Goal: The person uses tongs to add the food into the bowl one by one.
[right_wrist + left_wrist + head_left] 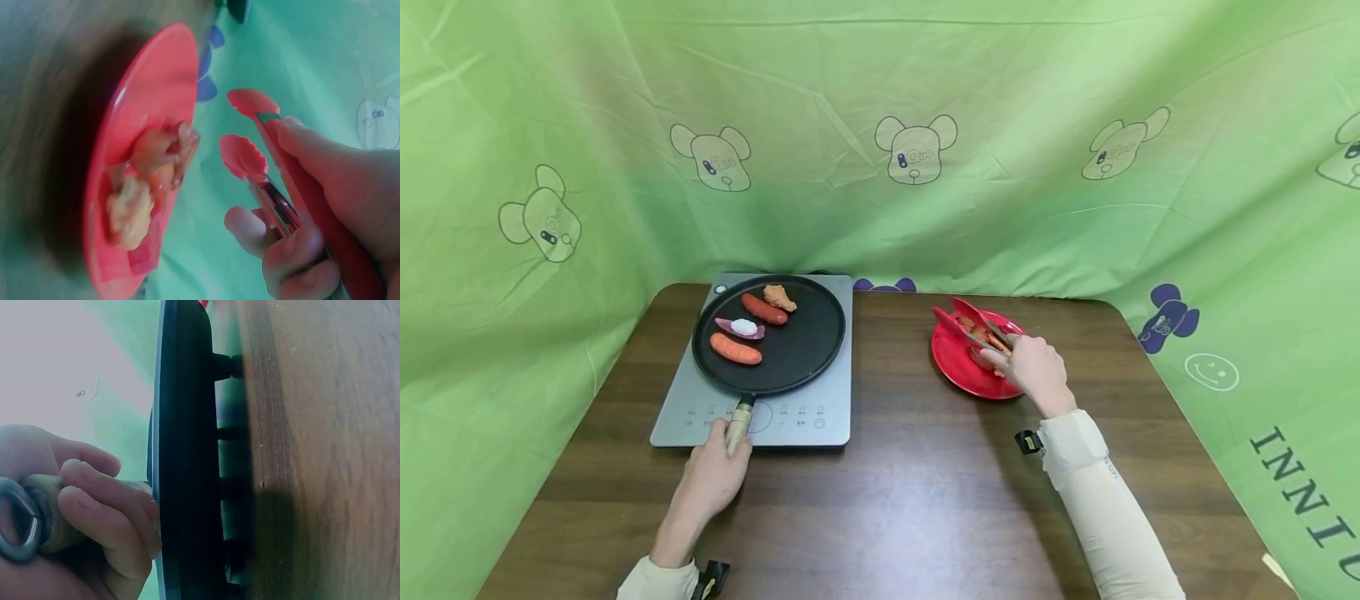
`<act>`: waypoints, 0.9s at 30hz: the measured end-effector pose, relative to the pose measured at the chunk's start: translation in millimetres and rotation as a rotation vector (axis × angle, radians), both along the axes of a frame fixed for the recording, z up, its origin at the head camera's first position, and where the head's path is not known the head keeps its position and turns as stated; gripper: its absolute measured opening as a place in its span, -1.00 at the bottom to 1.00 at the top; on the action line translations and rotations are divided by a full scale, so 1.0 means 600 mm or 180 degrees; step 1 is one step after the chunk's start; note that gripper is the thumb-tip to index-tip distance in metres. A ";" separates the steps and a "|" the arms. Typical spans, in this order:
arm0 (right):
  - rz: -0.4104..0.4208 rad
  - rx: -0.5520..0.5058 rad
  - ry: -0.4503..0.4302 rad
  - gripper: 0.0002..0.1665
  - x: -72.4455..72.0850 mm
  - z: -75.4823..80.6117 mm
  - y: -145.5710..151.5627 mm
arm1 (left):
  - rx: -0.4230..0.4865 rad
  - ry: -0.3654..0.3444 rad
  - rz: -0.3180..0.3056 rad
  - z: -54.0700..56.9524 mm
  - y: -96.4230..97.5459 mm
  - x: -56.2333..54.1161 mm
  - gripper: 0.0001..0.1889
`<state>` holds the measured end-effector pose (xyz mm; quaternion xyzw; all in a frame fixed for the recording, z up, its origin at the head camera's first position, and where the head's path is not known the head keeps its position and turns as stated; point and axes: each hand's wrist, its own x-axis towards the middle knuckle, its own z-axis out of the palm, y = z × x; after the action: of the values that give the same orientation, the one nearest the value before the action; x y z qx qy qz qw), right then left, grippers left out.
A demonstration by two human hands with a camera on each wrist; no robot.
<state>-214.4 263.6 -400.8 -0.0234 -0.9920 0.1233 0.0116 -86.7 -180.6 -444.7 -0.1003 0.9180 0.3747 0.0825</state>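
My left hand grips the pale wooden handle of a flat black frying pan. Two sausages, a fried chicken piece and a purple piece topped with white lie in the pan's left half. My right hand holds red-tipped tongs over a red plate. In the right wrist view the tong tips stand apart with nothing between them, beside the plate. A yellowish-brown fried piece and a browned food piece lie on the plate.
The pan sits on a silver induction cooker, its touch panel toward me. Both cooker and plate stand on a brown wooden table. A green curtain with printed bear heads hangs behind and along both sides.
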 end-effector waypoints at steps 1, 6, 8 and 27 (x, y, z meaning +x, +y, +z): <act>-0.0038 0.0016 -0.0007 -0.40 0.002 -0.001 0.003 | 0.0002 -0.0005 -0.0001 -0.001 0.000 0.000 -0.56; -0.0142 0.0125 0.0010 -0.37 0.006 -0.010 0.013 | -0.0024 -0.0009 -0.0006 -0.002 0.000 0.001 -0.57; -0.0142 0.0187 0.0050 -0.36 0.007 -0.016 0.017 | -0.0038 0.0005 -0.0006 -0.002 0.000 0.001 -0.57; -0.0199 0.0269 -0.0011 -0.33 0.015 -0.024 0.032 | 0.0032 -0.0004 -0.0004 0.000 0.001 0.001 -0.57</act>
<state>-205.7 282.8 -415.0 -0.0541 -0.9952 0.0808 0.0147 -86.3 -180.3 -444.9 -0.0996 0.9161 0.3792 0.0838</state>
